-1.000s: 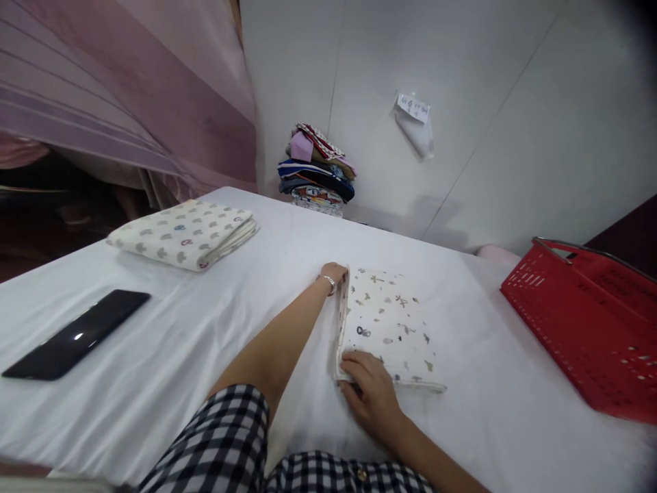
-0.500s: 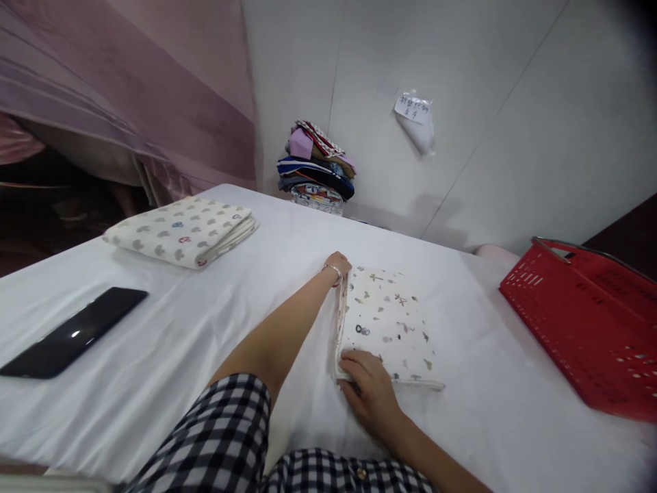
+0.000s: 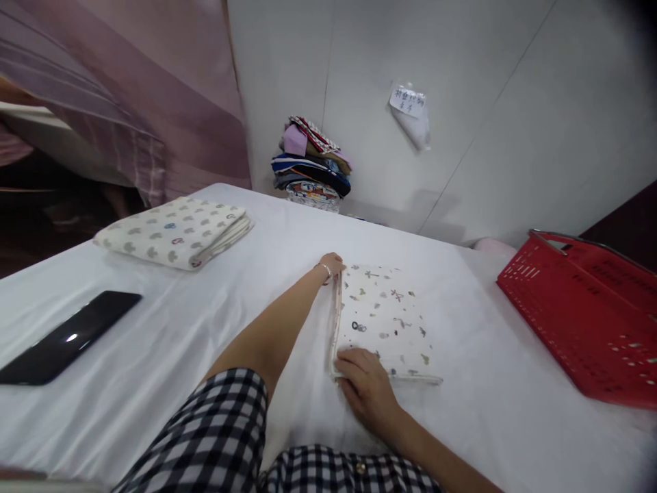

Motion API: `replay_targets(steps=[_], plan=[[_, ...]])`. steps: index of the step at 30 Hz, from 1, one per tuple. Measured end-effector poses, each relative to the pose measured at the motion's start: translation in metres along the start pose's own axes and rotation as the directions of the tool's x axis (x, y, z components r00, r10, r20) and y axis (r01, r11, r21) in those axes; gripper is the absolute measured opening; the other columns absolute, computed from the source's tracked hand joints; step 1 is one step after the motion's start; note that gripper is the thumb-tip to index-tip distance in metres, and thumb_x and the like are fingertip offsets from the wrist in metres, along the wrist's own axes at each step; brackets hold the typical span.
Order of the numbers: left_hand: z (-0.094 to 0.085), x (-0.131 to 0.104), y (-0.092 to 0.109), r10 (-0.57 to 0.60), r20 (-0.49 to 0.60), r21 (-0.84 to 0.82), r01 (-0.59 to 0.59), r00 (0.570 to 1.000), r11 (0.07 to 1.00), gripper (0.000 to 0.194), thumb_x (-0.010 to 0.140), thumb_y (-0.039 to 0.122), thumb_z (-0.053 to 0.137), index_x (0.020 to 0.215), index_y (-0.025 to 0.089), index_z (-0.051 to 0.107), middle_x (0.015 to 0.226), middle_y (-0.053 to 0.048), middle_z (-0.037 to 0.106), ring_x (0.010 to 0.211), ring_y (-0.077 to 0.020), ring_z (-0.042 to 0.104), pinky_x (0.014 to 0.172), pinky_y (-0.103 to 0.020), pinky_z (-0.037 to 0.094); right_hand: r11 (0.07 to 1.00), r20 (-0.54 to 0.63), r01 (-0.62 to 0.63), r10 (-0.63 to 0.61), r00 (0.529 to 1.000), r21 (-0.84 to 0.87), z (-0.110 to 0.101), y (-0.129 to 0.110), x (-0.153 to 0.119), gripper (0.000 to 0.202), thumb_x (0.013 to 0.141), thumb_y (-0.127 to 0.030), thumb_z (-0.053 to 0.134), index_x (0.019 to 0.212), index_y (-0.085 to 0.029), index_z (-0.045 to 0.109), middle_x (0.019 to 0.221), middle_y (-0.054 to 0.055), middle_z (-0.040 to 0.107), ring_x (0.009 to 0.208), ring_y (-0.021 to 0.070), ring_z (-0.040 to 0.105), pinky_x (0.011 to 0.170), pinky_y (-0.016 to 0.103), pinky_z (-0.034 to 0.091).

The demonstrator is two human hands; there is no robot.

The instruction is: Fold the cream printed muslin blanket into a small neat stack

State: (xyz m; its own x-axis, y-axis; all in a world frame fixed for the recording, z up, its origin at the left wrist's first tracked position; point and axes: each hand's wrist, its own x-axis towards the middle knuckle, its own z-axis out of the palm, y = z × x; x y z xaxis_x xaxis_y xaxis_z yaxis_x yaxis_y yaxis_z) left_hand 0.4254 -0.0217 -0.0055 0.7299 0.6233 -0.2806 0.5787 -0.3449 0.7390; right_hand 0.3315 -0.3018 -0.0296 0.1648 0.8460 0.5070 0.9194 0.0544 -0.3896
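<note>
A folded white cloth [image 3: 384, 318] printed with small plants and animals lies flat on the white-covered table. Its layered folded edge faces left. My left hand [image 3: 332, 263], with a bracelet at the wrist, grips the far left corner; its fingertips are partly hidden. At the near left corner, my right hand [image 3: 363, 383] pinches the cloth, fingers on top and thumb at the edge below. Farther left rests a second folded cloth [image 3: 169, 231], cream with grey mushroom-like shapes, touched by neither hand.
A black phone [image 3: 72, 337] lies at the left on the white table cover [image 3: 277, 239]. At the right stands a red perforated basket [image 3: 580, 308] with a metal handle. Stacked folded fabrics [image 3: 313, 168] are by the wall beyond the table, and a pink curtain [image 3: 189, 103] hangs at left.
The whole view has shifted slightly, so most things appear a little farther left. Both hands keep their places at the cloth's left corners, and its fold looks the same.
</note>
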Motion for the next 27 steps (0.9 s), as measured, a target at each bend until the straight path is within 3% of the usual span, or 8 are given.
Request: replay_targets(steps=[5, 11, 17, 23, 27], plan=[[-0.004, -0.019, -0.012, -0.063, -0.008, -0.185, 0.06, 0.998, 0.981, 0.025, 0.088, 0.035, 0.053, 0.105, 0.017, 0.058, 0.088, -0.007, 0.069, 0.069, -0.0127, 0.066, 0.058, -0.019, 0.051, 1.0, -0.004, -0.019, 0.02, 1.0, 0.007, -0.001, -0.003, 0.001, 0.025, 0.086, -0.014, 0.051, 0.11, -0.019, 0.058, 0.109, 0.009, 0.062, 0.102, 0.0206, 0.055, 0.088, 0.039, 0.046], [-0.006, -0.037, -0.025, -0.091, 0.016, -0.233, 0.092, 0.996, 0.968, 0.018, 0.087, 0.036, 0.056, 0.089, 0.02, 0.063, 0.089, -0.006, 0.07, 0.072, -0.0133, 0.067, 0.062, -0.02, 0.051, 0.999, 0.0, -0.042, 0.042, 0.999, 0.008, 0.001, -0.004, 0.001, 0.025, 0.085, -0.013, 0.052, 0.109, -0.019, 0.058, 0.11, 0.008, 0.061, 0.1, 0.0203, 0.054, 0.086, 0.038, 0.046], [0.002, -0.046, -0.015, -0.087, 0.012, -0.201, 0.087, 0.996, 0.976, 0.023, 0.085, 0.038, 0.054, 0.08, 0.019, 0.064, 0.085, -0.005, 0.07, 0.068, -0.0128, 0.066, 0.058, -0.02, 0.048, 1.0, -0.021, -0.029, 0.029, 0.999, 0.002, 0.003, -0.003, -0.001, 0.026, 0.084, -0.012, 0.052, 0.109, -0.02, 0.057, 0.11, 0.008, 0.061, 0.101, 0.0209, 0.054, 0.087, 0.038, 0.045], [0.001, -0.05, -0.004, -0.088, -0.021, -0.065, 0.086, 0.996, 0.994, 0.036, 0.075, 0.049, 0.063, 0.063, 0.015, 0.06, 0.056, -0.005, 0.06, 0.061, -0.0178, 0.062, 0.051, -0.023, 0.044, 1.0, -0.027, -0.02, 0.02, 0.999, -0.011, 0.004, -0.003, 0.0, 0.027, 0.085, -0.012, 0.05, 0.109, -0.019, 0.057, 0.109, 0.009, 0.061, 0.1, 0.0209, 0.055, 0.086, 0.038, 0.046], [0.003, -0.049, -0.001, -0.043, -0.032, -0.005, 0.043, 0.999, 0.999, 0.028, 0.072, 0.042, 0.066, 0.063, 0.016, 0.061, 0.052, -0.003, 0.059, 0.064, -0.0173, 0.062, 0.053, -0.021, 0.043, 1.0, -0.023, -0.02, 0.02, 1.0, -0.002, 0.003, -0.004, 0.001, 0.026, 0.085, -0.013, 0.05, 0.109, -0.02, 0.057, 0.109, 0.009, 0.061, 0.099, 0.0209, 0.055, 0.085, 0.038, 0.046]])
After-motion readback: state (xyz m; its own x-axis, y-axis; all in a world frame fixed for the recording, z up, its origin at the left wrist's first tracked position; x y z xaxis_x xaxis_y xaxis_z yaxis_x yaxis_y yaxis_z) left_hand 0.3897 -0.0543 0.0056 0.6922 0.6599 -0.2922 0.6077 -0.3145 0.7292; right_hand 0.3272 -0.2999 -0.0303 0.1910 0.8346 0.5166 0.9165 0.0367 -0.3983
